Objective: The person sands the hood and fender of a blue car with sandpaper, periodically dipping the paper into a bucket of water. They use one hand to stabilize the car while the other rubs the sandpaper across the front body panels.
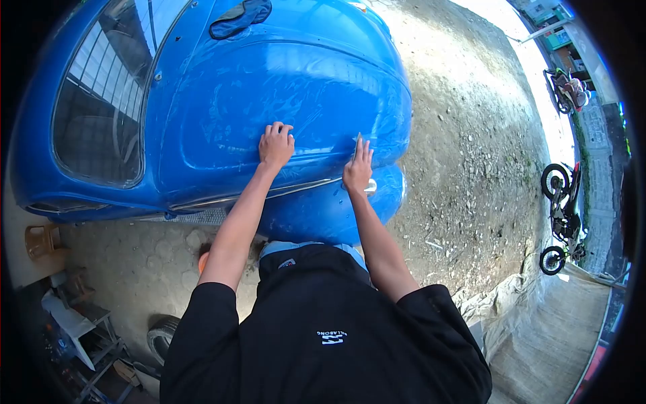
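Observation:
The blue car hood [222, 101] has whitish smears over its glossy surface. My left hand [276, 145] rests on the hood near its side edge, fingers bent and slightly apart, with nothing visible in it. To its right, my right hand [358, 168] lies against the hood's edge above the rounded blue fender [309, 215]. Its fingers are close together, and a small thin greyish piece [358, 138] shows at the fingertips; what it is cannot be made out.
A dark blue cloth [241, 19] lies on the car near the windshield [101, 108]. Gravelly ground [464, 161] stretches to the right, with a motorcycle [564, 219] farther off. At lower left are a tire [161, 337], a metal stand [74, 326] and a brown stool [42, 241].

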Demonstrator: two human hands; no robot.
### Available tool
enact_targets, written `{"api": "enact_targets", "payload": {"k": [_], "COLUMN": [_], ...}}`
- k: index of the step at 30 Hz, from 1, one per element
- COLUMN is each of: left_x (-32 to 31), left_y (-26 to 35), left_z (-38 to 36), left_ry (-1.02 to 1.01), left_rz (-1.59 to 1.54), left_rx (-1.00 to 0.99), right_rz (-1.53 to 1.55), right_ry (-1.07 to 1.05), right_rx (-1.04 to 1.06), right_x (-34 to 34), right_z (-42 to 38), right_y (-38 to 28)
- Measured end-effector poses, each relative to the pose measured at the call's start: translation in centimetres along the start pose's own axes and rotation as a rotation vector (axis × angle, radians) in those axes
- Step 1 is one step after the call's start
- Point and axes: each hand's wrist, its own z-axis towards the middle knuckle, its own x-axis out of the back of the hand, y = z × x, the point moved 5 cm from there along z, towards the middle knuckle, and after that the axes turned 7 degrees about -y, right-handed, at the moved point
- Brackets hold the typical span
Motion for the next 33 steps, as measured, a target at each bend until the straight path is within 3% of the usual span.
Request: {"api": "enact_targets", "payload": {"k": [3, 7, 12, 16, 19, 23, 26, 29, 33], "left_x": [-4.8, -10.4, -11.1, -11.3, -11.2, -11.2, -11.2, -11.4, -11.4], "left_y": [4.5, 10.8, 12.7, 12.5, 12.6, 12.5, 12.7, 12.4, 12.5], "left_z": [4.6, 10.8, 11.9, 11.9, 11.8, 11.7, 11.8, 11.9, 11.9], "left_ry": [0.084, 0.032, -0.104, -0.102, -0.105, -0.085, -0.106, -0.099, -0.103], "left_rz": [0.190, 0.340, 0.486, 0.508, 0.520, 0.527, 0.534, 0.531, 0.499], "left_rx": [-0.089, -0.234, -0.037, -0.022, -0.007, -0.010, 0.010, 0.023, 0.022], "right_rz": [-0.049, -0.141, 0.039, 0.188, 0.172, 0.189, 0.144, 0.106, 0.216], "right_ry": [-0.247, -0.230, -0.181, -0.046, -0.017, -0.217, -0.416, -0.427, -0.270], "right_rx": [0.003, -0.050, -0.396, -0.315, -0.317, -0.009, -0.029, -0.057, -0.119], "right_x": [-2.7, -1.8, -3.7, -4.2, -4.2, -2.5, -2.9, -2.7, -3.0], "right_z": [-0.4, 0.9, 9.0, 20.6, 23.6, 14.5, 4.3, 5.4, 20.7], "right_y": [2.9, 5.1, 13.1, 15.5, 14.9, 13.6, 14.0, 13.9, 14.6]}}
